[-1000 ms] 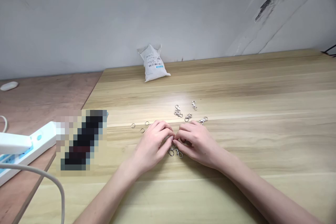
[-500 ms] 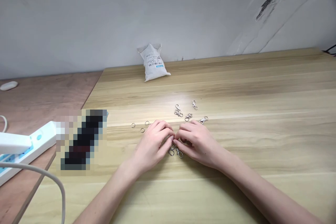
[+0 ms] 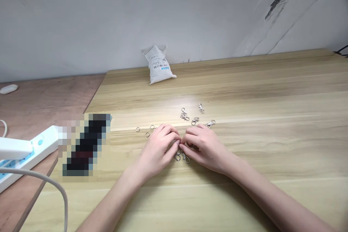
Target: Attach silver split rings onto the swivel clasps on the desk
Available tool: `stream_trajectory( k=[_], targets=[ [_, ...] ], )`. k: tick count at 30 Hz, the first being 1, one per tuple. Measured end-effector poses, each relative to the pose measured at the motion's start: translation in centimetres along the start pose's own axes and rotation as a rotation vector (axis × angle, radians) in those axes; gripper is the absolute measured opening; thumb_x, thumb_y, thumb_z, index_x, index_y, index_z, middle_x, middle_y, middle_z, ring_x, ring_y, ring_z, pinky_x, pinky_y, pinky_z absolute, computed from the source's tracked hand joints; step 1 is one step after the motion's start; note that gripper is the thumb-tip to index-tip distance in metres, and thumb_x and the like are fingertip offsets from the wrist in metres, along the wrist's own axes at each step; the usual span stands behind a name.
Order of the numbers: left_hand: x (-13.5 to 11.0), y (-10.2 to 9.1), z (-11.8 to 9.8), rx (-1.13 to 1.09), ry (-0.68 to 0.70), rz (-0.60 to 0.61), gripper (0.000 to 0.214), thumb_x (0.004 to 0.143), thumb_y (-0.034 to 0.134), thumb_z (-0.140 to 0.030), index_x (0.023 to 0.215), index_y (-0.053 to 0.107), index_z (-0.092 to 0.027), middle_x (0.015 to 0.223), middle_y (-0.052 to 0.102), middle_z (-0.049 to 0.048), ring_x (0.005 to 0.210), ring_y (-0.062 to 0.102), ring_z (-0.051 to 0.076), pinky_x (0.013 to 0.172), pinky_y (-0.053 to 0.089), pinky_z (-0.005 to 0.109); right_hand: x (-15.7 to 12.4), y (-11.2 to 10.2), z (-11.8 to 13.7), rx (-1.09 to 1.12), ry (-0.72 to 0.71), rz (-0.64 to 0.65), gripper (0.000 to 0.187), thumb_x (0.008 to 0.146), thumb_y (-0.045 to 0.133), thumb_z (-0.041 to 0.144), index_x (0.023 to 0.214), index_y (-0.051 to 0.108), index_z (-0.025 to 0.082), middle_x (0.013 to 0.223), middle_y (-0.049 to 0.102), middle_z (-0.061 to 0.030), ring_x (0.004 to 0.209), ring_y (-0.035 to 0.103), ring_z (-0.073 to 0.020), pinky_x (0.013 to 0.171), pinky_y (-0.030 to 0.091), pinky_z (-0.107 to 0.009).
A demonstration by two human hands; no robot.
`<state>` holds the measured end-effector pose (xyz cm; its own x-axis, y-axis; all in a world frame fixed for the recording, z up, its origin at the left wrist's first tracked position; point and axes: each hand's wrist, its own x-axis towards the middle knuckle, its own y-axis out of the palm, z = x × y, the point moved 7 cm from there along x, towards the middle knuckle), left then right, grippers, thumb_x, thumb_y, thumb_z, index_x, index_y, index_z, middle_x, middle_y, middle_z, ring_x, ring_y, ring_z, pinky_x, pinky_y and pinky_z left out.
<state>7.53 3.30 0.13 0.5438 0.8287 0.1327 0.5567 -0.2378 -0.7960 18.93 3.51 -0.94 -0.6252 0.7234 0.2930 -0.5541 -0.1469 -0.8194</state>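
My left hand (image 3: 163,148) and my right hand (image 3: 202,146) meet at the fingertips over the wooden table. Both are closed in a pinch, thumbs against forefingers, and whatever sits between the tips is hidden. Just below them, close to the thumbs, show two silver lobster clasps, a left clasp (image 3: 177,157) and a right clasp (image 3: 185,157), partly covered by the fingers. Loose metal split rings (image 3: 147,135) lie left of my left hand. Beyond the fingers are more swivel clasps, among them a small cluster (image 3: 184,115) and a single clasp (image 3: 210,124) by my right knuckles.
A white plastic packet (image 3: 160,67) with a printed label stands near the wall. At left, a blurred-out dark object (image 3: 87,145) lies on the table. A white power strip (image 3: 46,141) and a grey cable (image 3: 58,185) occupy the left side, next to the brown tabletop (image 3: 59,90).
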Motion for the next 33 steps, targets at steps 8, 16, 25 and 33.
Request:
stream_trajectory(
  k=[8, 16, 25, 33],
  targets=[
    [0.09, -0.08, -0.04, -0.001, 0.002, -0.001, 0.018, 0.094, 0.044, -0.014, 0.089, 0.060, -0.019, 0.096, 0.060, 0.0055, 0.094, 0.052, 0.020, 0.083, 0.044, 0.036, -0.03, 0.03, 0.02, -0.005, -0.010, 0.001, 0.017, 0.094, 0.049, 0.023, 0.081, 0.059, 0.019, 0.074, 0.059, -0.0012, 0.070, 0.051, -0.0139, 0.070, 0.032, -0.030],
    [0.03, -0.04, 0.01, 0.017, 0.004, -0.007, 0.018, 0.094, 0.044, -0.015, 0.089, 0.061, -0.019, 0.096, 0.061, 0.0051, 0.094, 0.053, 0.020, 0.083, 0.044, 0.035, -0.03, -0.06, 0.00, -0.008, -0.002, 0.005, 0.017, 0.095, 0.049, 0.023, 0.080, 0.058, 0.019, 0.073, 0.060, -0.0008, 0.070, 0.052, -0.0136, 0.070, 0.032, -0.030],
    [0.01, -0.02, 0.02, 0.015, 0.005, 0.010, 0.018, 0.094, 0.044, -0.015, 0.089, 0.061, -0.019, 0.098, 0.060, 0.0056, 0.096, 0.053, 0.020, 0.085, 0.044, 0.036, 0.10, -0.01, -0.01, -0.007, -0.003, 0.007, 0.017, 0.094, 0.049, 0.023, 0.081, 0.059, 0.019, 0.074, 0.059, -0.0006, 0.070, 0.052, -0.0137, 0.070, 0.032, -0.030],
    [0.03, -0.06, -0.08, 0.012, 0.006, 0.006, 0.018, 0.094, 0.044, -0.015, 0.090, 0.061, -0.019, 0.097, 0.061, 0.0058, 0.097, 0.054, 0.021, 0.085, 0.044, 0.036, -0.14, 0.02, -0.01, -0.015, -0.011, 0.004, 0.017, 0.095, 0.049, 0.023, 0.082, 0.059, 0.019, 0.074, 0.059, -0.0006, 0.069, 0.051, -0.0136, 0.070, 0.031, -0.030]
  ],
)
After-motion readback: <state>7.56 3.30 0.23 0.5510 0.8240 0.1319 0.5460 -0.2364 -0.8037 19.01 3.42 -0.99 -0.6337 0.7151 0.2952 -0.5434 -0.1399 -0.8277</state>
